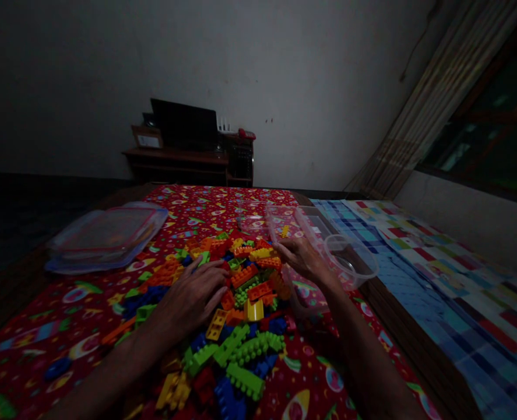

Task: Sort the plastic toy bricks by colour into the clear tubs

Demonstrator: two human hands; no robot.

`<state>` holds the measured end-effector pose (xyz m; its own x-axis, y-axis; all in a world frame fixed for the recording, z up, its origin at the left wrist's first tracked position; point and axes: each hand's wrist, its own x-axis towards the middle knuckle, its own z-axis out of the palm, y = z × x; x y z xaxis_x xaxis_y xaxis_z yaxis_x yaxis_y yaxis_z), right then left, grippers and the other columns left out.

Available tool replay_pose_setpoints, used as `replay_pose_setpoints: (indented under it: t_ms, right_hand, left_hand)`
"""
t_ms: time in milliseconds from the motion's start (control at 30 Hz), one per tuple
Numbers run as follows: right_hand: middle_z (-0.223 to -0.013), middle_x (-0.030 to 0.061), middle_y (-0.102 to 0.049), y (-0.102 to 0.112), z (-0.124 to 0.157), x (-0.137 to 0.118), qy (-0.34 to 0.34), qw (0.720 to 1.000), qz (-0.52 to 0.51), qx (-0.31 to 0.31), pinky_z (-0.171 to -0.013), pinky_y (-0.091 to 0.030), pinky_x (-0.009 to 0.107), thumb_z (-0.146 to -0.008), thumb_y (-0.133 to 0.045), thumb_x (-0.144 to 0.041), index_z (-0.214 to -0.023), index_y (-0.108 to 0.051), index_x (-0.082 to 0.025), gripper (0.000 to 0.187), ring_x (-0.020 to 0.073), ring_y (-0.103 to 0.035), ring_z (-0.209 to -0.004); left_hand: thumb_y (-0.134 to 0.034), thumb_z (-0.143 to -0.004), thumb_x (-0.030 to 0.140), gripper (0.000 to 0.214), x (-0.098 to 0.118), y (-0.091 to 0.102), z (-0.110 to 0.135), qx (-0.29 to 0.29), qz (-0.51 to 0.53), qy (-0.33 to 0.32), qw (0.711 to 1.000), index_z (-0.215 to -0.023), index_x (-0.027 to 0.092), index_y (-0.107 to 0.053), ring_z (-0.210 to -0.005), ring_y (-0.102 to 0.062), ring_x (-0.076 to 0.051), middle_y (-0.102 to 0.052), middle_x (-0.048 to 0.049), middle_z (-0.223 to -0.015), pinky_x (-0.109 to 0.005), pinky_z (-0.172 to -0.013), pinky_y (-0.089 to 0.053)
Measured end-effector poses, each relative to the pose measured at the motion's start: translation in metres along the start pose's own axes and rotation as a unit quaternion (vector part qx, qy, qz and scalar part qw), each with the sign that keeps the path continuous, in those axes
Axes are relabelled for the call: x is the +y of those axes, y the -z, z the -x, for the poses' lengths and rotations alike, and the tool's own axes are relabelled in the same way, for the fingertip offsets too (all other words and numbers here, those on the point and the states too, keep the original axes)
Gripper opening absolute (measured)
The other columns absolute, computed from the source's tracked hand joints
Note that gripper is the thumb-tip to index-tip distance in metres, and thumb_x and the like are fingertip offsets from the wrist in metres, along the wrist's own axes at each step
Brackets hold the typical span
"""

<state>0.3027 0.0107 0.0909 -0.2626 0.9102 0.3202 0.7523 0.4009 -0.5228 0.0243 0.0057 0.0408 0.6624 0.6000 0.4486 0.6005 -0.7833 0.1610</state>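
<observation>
red cloth [188, 207] bears toy bricks [241, 345], some under the left fingers [208, 276].

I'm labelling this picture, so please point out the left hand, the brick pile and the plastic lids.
Left hand [196, 293]: head view, back of the hand.
Brick pile [217, 324]: head view, near its middle.
Plastic lids [107, 234]: head view, upper face.

Between the left hand [197, 293] and the right hand [302, 256], a heap of toy building bricks [246, 274] blocks low passage. Transparent plastic containers [309, 226] obstruct the right side. Beyond the heap, the red patterned cloth [197, 217] offers a flat way, until the stacked lids [109, 233].
</observation>
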Motion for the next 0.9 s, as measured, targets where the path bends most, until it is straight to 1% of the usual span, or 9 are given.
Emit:
replay_pose_setpoints:
  t_ms: [167, 267, 367, 433, 533, 600, 667, 800, 900]
  right_hand:
    - [-0.053, 0.0012, -0.058, 0.009, -0.007, 0.03, -0.097, 0.983, -0.01, 0.154, -0.052, -0.034, 0.021, -0.09, -0.046, -0.042, -0.057, -0.06, -0.015, 0.045, 0.0108, -0.053, -0.051]
    - [-0.056, 0.004, -0.062, 0.009, -0.008, 0.049, -0.15, 0.97, -0.007, 0.194, -0.054, -0.04, 0.022, -0.088, -0.049, -0.042, -0.065, -0.066, -0.013, 0.041, 0.0137, -0.059, -0.053]
    - [-0.06, 0.0063, -0.065, 0.005, -0.008, 0.06, -0.185, 0.966, -0.06, 0.169, -0.048, -0.044, 0.023, -0.088, -0.047, -0.046, -0.088, -0.07, -0.01, 0.042, 0.0159, -0.061, -0.051]
    - [-0.063, 0.0073, -0.067, 0.003, -0.007, 0.06, -0.166, 0.971, -0.063, 0.161, -0.048, -0.045, 0.023, -0.089, -0.045, -0.046, -0.094, -0.069, -0.011, 0.043, 0.0161, -0.063, -0.053]
    - [-0.062, 0.0076, -0.066, 0.005, -0.006, 0.05, -0.115, 0.982, 0.009, 0.149, -0.052, -0.044, 0.023, -0.092, -0.044, -0.041, -0.08, -0.069, -0.014, 0.039, 0.0149, -0.062, -0.055]
    - [-0.062, 0.0073, -0.066, 0.008, -0.006, 0.037, -0.099, 0.986, 0.044, 0.126, -0.055, -0.041, 0.023, -0.093, -0.044, -0.034, -0.07, -0.067, -0.014, 0.038, 0.014, -0.061, -0.055]
    - [-0.063, 0.0066, -0.066, 0.01, -0.004, 0.021, -0.09, 0.99, 0.061, 0.093, -0.056, -0.038, 0.024, -0.092, -0.046, -0.028, -0.067, -0.065, -0.014, 0.035, 0.0131, -0.059, -0.056]
    - [-0.068, 0.0048, -0.066, 0.005, 0.004, -0.004, -0.081, 0.991, 0.107, -0.005, -0.056, -0.033, 0.023, -0.089, -0.051, -0.02, -0.072, -0.065, -0.015, 0.023, 0.0118, -0.055, -0.06]
    - [-0.079, 0.0047, -0.067, -0.004, 0.012, -0.01, -0.055, 0.988, 0.133, -0.05, -0.06, -0.034, 0.024, -0.084, -0.056, -0.013, -0.084, -0.066, -0.016, 0.011, 0.0136, -0.056, -0.069]
  left_hand:
    - [-0.047, -0.091, 0.029, 0.019, -0.002, -0.002, 0.0, 0.008, -0.004, -0.006, 1.0, -0.095, 0.023, -0.064, -0.12, -0.056, -0.024, -0.071, -0.0041, -0.107, -0.049, -0.112, -0.027]
    - [-0.047, -0.091, 0.029, 0.018, -0.001, -0.002, -0.001, 0.007, -0.008, -0.009, 1.0, -0.095, 0.022, -0.064, -0.119, -0.056, -0.024, -0.071, -0.004, -0.107, -0.049, -0.113, -0.027]
    - [-0.046, -0.092, 0.029, 0.018, 0.0, -0.001, -0.002, 0.0, -0.015, -0.01, 1.0, -0.094, 0.022, -0.063, -0.119, -0.056, -0.024, -0.071, -0.0041, -0.108, -0.05, -0.113, -0.025]
    - [-0.046, -0.092, 0.029, 0.019, 0.001, 0.0, -0.002, 0.0, -0.016, -0.009, 1.0, -0.095, 0.022, -0.063, -0.119, -0.056, -0.024, -0.071, -0.0044, -0.108, -0.05, -0.114, -0.024]
    - [-0.046, -0.092, 0.03, 0.02, 0.002, 0.001, -0.002, 0.005, -0.011, -0.006, 1.0, -0.095, 0.022, -0.064, -0.118, -0.057, -0.024, -0.072, -0.0046, -0.107, -0.05, -0.114, -0.025]
    - [-0.047, -0.091, 0.03, 0.02, 0.002, 0.002, -0.002, 0.007, -0.006, -0.006, 1.0, -0.094, 0.022, -0.064, -0.117, -0.058, -0.025, -0.072, -0.0048, -0.105, -0.051, -0.112, -0.028]
    - [-0.047, -0.091, 0.03, 0.019, 0.002, 0.002, -0.002, 0.007, -0.001, -0.004, 1.0, -0.095, 0.023, -0.064, -0.118, -0.057, -0.025, -0.072, -0.0046, -0.105, -0.051, -0.111, -0.029]
    - [-0.047, -0.091, 0.029, 0.018, 0.002, 0.001, -0.002, 0.005, 0.004, 0.0, 1.0, -0.094, 0.023, -0.064, -0.12, -0.056, -0.025, -0.072, -0.0042, -0.107, -0.05, -0.111, -0.028]
    - [-0.047, -0.091, 0.029, 0.019, 0.002, 0.0, -0.001, 0.0, 0.0, 0.002, 1.0, -0.097, 0.023, -0.063, -0.12, -0.055, -0.024, -0.071, -0.0044, -0.109, -0.051, -0.111, -0.027]
